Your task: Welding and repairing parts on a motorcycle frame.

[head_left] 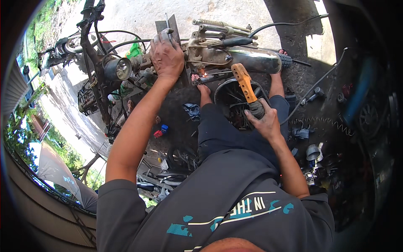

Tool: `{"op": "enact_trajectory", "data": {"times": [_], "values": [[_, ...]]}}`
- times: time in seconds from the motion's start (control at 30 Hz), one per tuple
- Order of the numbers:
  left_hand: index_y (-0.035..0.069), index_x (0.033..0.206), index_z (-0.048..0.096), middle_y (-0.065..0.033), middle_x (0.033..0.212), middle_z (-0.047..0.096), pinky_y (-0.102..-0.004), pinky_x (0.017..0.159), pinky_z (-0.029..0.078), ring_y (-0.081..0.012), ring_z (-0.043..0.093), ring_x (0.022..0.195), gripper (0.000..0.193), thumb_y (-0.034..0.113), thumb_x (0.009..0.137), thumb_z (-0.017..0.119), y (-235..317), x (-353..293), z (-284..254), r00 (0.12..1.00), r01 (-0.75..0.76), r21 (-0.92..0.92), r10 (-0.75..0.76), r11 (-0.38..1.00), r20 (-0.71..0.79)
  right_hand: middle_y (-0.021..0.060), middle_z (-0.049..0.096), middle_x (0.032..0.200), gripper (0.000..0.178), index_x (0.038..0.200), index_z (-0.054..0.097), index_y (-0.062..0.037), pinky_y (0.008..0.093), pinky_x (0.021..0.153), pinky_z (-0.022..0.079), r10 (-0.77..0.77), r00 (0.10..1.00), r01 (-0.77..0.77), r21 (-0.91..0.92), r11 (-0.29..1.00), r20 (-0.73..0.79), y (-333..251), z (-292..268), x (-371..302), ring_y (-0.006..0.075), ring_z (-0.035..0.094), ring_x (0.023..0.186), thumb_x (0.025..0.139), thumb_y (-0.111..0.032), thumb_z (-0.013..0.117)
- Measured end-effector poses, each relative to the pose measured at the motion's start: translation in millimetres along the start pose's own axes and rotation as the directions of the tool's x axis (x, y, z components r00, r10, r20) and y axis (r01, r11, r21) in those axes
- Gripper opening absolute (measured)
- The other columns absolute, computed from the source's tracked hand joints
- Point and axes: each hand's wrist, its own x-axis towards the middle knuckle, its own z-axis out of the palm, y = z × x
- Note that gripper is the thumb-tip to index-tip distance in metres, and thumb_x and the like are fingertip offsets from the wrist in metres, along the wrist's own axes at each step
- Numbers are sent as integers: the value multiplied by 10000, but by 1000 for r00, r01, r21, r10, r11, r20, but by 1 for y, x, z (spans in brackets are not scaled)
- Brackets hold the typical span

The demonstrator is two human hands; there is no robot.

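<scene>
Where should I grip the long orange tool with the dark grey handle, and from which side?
Probably best by its thick, rounded dark grey handle, coming from the picture's lower right, where the right hand holds it. The long orange body slants away toward the upper left.

- The fender [257, 60] is gleaming as smooth, glossy metal.
- The orange tool [244, 82] is looking matt, its material unclear.
- The headlamp lens [123, 69] is shining, glassy.
- The shirt [205, 176] is showing matt cloth.
- The concrete [235, 10] is appearing rough.
</scene>
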Motion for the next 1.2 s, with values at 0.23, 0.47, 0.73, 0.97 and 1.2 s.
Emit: {"op": "enact_trajectory", "data": {"times": [0.23, 0.47, 0.73, 0.97, 1.2], "values": [[-34, 1302, 629, -281, 1325, 652, -576, 1081, 484, -503, 591, 1275, 388, 230, 1022, 582, -1, 0, 1, 1000, -7, -13, 7, 1000, -7, 162, 801, 882, 358, 1149, 661, 37, 349, 734, 598, -6, 1000, 6, -25, 1000, -7, 4, 2, 1, 196, 800, 838, 928, -178, 845], [-27, 1302, 628, -276, 1326, 650, -574, 1085, 479, -502, 592, 1270, 383, 230, 1022, 581, -1, 0, 0, 1000, -13, -20, 13, 1000, -6, 164, 799, 884, 358, 1144, 661, 40, 351, 738, 596, -7, 1000, 7, -14, 1000, 8, -1, 2, 1, 197, 798, 835, 927, -177, 846], [16, 1268, 633, -214, 1189, 671, -527, 1032, 483, -426, 631, 1140, 302, 131, 990, 598, 0, -1, 1, 994, -59, 26, 61, 998, -96, 196, 805, 934, 435, 1217, 667, -3, 409, 780, 624, 36, 999, -36, 1, 999, 32, 1, 5, 4, 322, 814, 914, 902, -229, 864], [31, 1254, 638, -205, 1182, 673, -528, 1018, 484, -420, 632, 1129, 281, 135, 996, 595, 1, 0, 1, 994, -48, 35, 51, 998, -99, 199, 804, 940, 437, 1211, 669, -2, 415, 785, 621, 38, 999, -38, -4, 999, 27, 0, 4, 5, 328, 811, 927, 898, -233, 868], [39, 1249, 639, -196, 1166, 681, -521, 1025, 485, -417, 635, 1131, 270, 124, 996, 591, 3, 1, 0, 993, -61, 0, 61, 998, -99, 206, 799, 921, 433, 1203, 672, 3, 416, 778, 618, 26, 1000, -26, -5, 1000, 11, 3, 4, 4, 334, 811, 902, 897, -233, 869]]}}
